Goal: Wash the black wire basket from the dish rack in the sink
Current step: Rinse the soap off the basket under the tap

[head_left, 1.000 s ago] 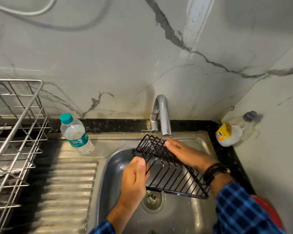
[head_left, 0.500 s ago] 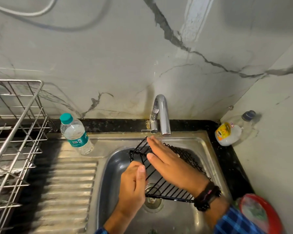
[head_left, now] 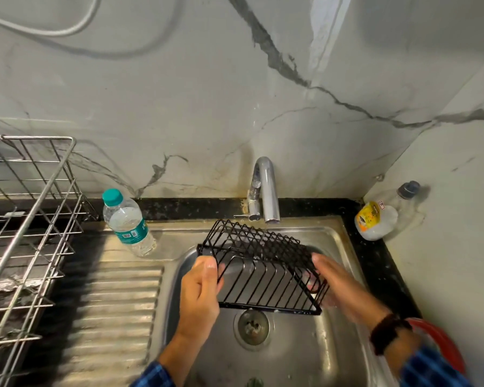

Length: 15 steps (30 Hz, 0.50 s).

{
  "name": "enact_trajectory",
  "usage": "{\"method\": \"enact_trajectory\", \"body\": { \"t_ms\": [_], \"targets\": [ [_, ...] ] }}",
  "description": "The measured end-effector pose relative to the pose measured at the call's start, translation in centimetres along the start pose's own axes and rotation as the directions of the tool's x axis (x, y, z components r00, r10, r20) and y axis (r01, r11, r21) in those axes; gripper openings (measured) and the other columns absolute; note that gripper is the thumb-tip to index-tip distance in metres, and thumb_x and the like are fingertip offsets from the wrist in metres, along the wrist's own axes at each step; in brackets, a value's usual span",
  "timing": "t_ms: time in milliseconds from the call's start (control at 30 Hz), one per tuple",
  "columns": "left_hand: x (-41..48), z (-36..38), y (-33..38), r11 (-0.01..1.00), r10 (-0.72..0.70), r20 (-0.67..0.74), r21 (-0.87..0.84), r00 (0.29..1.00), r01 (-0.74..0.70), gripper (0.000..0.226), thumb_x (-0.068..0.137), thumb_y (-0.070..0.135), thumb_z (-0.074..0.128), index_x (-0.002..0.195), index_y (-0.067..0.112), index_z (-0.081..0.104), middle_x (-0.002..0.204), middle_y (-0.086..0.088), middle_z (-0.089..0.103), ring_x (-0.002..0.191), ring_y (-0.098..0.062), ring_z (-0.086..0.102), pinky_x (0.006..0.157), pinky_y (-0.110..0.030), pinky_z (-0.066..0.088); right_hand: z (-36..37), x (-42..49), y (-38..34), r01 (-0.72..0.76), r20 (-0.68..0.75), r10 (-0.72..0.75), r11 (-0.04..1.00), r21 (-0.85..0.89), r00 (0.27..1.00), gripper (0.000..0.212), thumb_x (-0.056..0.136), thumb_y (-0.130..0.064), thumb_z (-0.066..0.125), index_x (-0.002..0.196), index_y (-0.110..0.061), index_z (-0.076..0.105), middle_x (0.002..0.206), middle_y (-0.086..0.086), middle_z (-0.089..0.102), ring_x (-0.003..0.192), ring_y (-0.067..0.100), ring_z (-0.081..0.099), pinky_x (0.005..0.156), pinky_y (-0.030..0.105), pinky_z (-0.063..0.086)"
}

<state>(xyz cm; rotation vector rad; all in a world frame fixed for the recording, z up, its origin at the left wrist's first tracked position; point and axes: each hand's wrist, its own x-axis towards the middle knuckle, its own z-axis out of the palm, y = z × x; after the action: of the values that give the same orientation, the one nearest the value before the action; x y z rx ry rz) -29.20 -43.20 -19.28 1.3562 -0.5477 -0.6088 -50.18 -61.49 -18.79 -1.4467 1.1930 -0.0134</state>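
The black wire basket [head_left: 259,268] is held tilted over the steel sink [head_left: 338,356], just below the chrome faucet [head_left: 266,191]. My left hand [head_left: 200,296] is shut on the basket's left edge, thumb on top of the wires. My right hand [head_left: 338,286] lies flat, fingers together, against the basket's right end, partly behind the wires. The drain [head_left: 252,328] shows beneath the basket. Any water stream from the spout is too faint to tell.
A silver wire dish rack [head_left: 25,227] stands at the left beside the ribbed drainboard [head_left: 106,317]. A water bottle with a teal cap [head_left: 127,223] stands at the sink's back left. A soap bottle [head_left: 377,219] lies in the right corner. A red object [head_left: 442,344] sits at the lower right.
My right hand has slid from on top of the basket to its right end. The basket has turned so its side wires face me, still gripped by my left hand.
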Motion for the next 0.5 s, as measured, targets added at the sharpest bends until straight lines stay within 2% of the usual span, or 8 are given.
{"method": "enact_trajectory", "body": {
  "t_ms": [33,100,167,200,267,333,433,500],
  "targets": [
    [0.4,0.0,0.5,0.998,0.051,0.043,0.041,0.998,-0.053,0.064,0.095,0.057,0.045,0.074,-0.004,0.045,0.072,-0.022,0.041,0.065,-0.021,0.041,0.059,-0.016,0.043,0.1,0.6,-0.4,-0.046,0.002,0.046,0.995,0.09,0.999,0.068,0.079,-0.082,0.054,0.132,-0.041,0.058,0.119,-0.012,0.068,0.107,0.011,0.065,0.084,0.04,0.054],
    [1.3,-0.2,1.0,0.978,0.141,0.122,0.139,0.982,-0.158,0.07,0.101,0.056,0.039,0.071,-0.007,0.042,0.069,-0.021,0.037,0.058,-0.019,0.036,0.05,-0.021,0.033,0.3,1.0,-1.6,-0.067,-0.033,0.075,0.977,0.203,0.997,0.059,0.079,-0.074,0.064,0.113,-0.026,0.068,0.089,-0.002,0.067,0.085,0.016,0.061,0.072,0.036,0.049],
    [2.2,-0.9,1.2,0.953,0.149,0.131,0.245,0.98,-0.177,0.063,0.104,0.05,0.032,0.073,-0.001,0.052,0.068,-0.012,0.048,0.06,-0.01,0.046,0.057,-0.02,0.038,0.7,0.8,-2.3,0.005,-0.14,0.036,0.96,0.279,0.99,0.045,0.082,-0.064,0.068,0.095,-0.021,0.068,0.075,-0.003,0.06,0.075,0.016,0.053,0.068,0.034,0.041],
    [2.4,-1.4,1.0,0.946,0.134,0.121,0.279,0.984,-0.163,0.061,0.103,0.05,0.029,0.078,0.004,0.06,0.072,-0.009,0.058,0.067,-0.009,0.056,0.065,-0.019,0.043,0.9,0.5,-2.4,0.053,-0.18,0.008,0.943,0.328,0.984,0.036,0.084,-0.058,0.069,0.09,-0.022,0.068,0.071,-0.004,0.057,0.071,0.014,0.051,0.068,0.033,0.039],
    [2.3,-2.2,0.5,0.953,-0.036,0.069,0.302,0.997,0.013,0.068,0.1,0.063,0.024,0.101,0.015,0.073,0.096,0.003,0.074,0.096,-0.006,0.067,0.092,-0.019,0.047,1.6,-0.3,-2.2,0.158,-0.216,-0.07,0.891,0.425,0.974,0.028,0.083,-0.052,0.069,0.093,-0.027,0.073,0.077,-0.003,0.057,0.07,0.011,0.049,0.073,0.032,0.041],
    [1.9,-2.6,-0.3,0.933,-0.28,-0.031,0.226,0.96,0.279,0.066,0.101,0.068,0.022,0.114,0.027,0.073,0.112,0.009,0.075,0.114,-0.007,0.064,0.106,-0.031,0.043,2.5,-1.5,-1.6,0.246,-0.201,-0.174,0.872,0.423,0.964,0.029,0.083,-0.05,0.067,0.109,-0.037,0.073,0.092,0.001,0.059,0.075,0.012,0.049,0.082,0.037,0.042],
    [2.1,-2.8,-0.9,0.862,-0.465,-0.158,0.144,0.871,0.486,0.043,0.106,0.052,0.033,0.123,0.025,0.062,0.111,0.001,0.074,0.11,-0.017,0.065,0.099,-0.039,0.045,3.8,-2.6,-0.6,0.32,-0.198,-0.268,0.895,0.311,0.943,0.036,0.092,-0.035,0.065,0.125,-0.049,0.06,0.114,-0.022,0.067,0.096,-0.001,0.064,0.094,0.026,0.045],
    [2.0,-3.1,-1.3,0.821,-0.527,-0.173,0.148,0.832,0.551,0.034,0.106,0.046,0.037,0.13,0.025,0.049,0.114,-0.004,0.07,0.105,-0.019,0.065,0.091,-0.035,0.045,4.3,-2.8,-0.3,0.341,-0.205,-0.297,0.911,0.233,0.933,0.041,0.095,-0.029,0.066,0.129,-0.049,0.055,0.112,-0.021,0.068,0.106,-0.003,0.063,0.095,0.024,0.046]
  ]
}}
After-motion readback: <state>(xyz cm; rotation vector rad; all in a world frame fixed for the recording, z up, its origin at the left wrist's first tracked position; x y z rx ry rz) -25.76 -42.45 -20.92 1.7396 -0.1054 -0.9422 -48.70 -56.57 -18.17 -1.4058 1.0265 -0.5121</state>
